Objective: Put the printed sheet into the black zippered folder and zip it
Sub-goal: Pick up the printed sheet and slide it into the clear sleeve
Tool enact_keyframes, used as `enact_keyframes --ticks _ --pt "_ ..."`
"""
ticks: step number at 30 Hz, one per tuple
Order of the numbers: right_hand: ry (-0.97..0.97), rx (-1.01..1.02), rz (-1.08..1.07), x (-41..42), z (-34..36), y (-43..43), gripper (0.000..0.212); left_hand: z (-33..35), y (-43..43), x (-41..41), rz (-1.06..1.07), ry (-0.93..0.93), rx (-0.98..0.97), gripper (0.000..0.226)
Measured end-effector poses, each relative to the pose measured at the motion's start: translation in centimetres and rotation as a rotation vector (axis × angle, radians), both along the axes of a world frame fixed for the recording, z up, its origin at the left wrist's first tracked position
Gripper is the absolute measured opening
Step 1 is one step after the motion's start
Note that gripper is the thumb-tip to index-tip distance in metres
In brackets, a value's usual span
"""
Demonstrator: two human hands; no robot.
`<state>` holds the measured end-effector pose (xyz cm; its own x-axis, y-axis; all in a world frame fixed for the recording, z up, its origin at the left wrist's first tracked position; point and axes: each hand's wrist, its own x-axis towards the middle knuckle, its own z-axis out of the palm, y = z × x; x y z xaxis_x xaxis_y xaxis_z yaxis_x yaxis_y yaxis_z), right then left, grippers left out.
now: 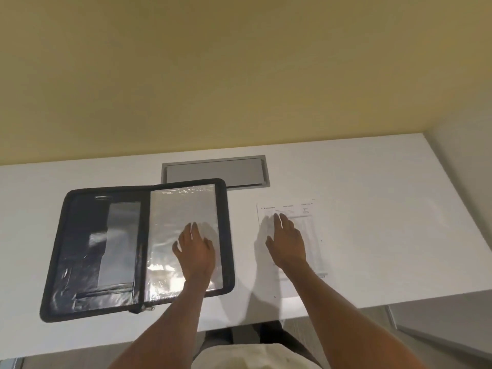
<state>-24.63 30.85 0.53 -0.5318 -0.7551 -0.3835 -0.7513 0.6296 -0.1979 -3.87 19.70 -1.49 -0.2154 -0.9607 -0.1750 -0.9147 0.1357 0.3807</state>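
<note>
The black zippered folder (80,251) lies open flat on the left of the white table. Its right half holds shiny clear plastic sleeves, and its zipper pull sits at the bottom of the spine. My left hand (195,249) rests flat on those sleeves with fingers spread. To the right lies the printed sheet (311,225), white with small text at the top. My right hand (286,242) lies palm down on the sheet, fingers apart, holding nothing.
A grey rectangular cable hatch (215,171) is set into the white table (372,209) just behind the folder. A yellow wall stands behind the table. The table's front edge runs close to my body, and its right edge slopes down past the sheet.
</note>
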Motion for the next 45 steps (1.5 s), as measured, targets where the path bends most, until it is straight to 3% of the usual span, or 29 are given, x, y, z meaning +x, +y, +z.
enact_keyframes --ticks 10,19,26,31,35,40,45 --pt "-0.063 0.024 -0.210 -9.8 -1.7 7.6 0.068 -1.7 9.8 -12.2 -0.065 0.044 0.208 0.054" --pt "-0.200 -0.045 -0.355 -11.9 -3.9 10.6 0.033 -2.5 14.3 -16.5 -0.028 -0.035 0.250 0.060" --pt "-0.291 -0.108 -0.433 -10.4 -4.5 10.5 0.042 -2.6 14.5 -18.7 0.138 -0.009 0.262 0.071" --pt "-0.362 -0.125 -0.454 -10.2 -4.7 10.5 0.055 -1.9 12.8 -20.3 0.429 0.040 0.385 0.059" --pt "-0.415 -0.157 -0.482 -10.9 -4.6 10.5 0.051 -1.5 11.4 -20.0 0.540 0.072 0.501 0.046" --pt "-0.433 -0.190 -0.476 -11.4 -4.4 10.7 0.046 -1.6 10.7 -19.1 0.512 0.149 0.639 0.038" --pt "-0.438 -0.189 -0.456 -11.6 -4.4 11.0 0.046 -1.4 11.0 -18.4 0.427 0.305 0.631 0.031"
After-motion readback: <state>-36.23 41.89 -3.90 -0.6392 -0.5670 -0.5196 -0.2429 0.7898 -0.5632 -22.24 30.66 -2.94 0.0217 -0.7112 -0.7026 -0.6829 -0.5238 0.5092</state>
